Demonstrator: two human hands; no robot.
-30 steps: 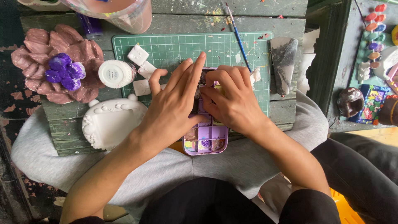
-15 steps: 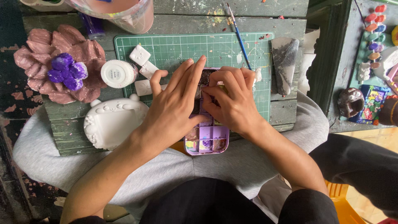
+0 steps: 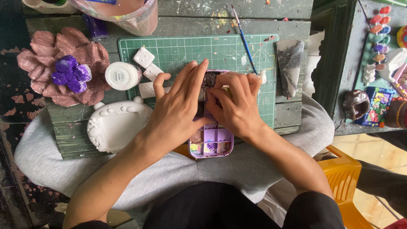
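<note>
Hands at frame centre, left hand [image 3: 180,106] spread flat over purple palette [image 3: 211,142] of stained paint wells, right hand [image 3: 235,106] pinching its upper end, green mat [image 3: 190,48] beneath, cup [image 3: 127,15] of murky water upper left.

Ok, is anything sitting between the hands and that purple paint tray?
Nothing visible. The left hand and right hand both already rest on the purple paint tray, covering its upper half. The paintbrush lies apart on the green cutting mat.
</note>
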